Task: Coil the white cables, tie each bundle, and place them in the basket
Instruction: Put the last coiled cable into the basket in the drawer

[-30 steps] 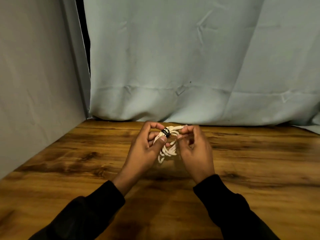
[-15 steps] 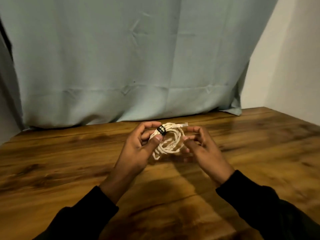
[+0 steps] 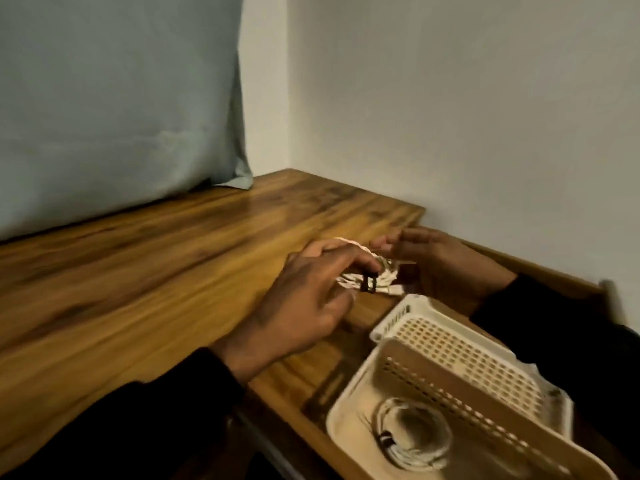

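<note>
Table (image 3: 145, 271) is glossy streaky wood, the basket (image 3: 460, 362) is perforated cream plastic, the curtain (image 3: 114, 109) is matte creased cloth, and the wall (image 3: 467, 116) is flat matte paint.

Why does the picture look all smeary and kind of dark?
In the head view the light is dim and yellowish; both the left hand and right hand are streaked with motion blur, so the white cable bundle between them looks smudged; the basket edges are soft too, and the coiled cable inside the near one is hazy; the wooden table shows faint glare.
</note>
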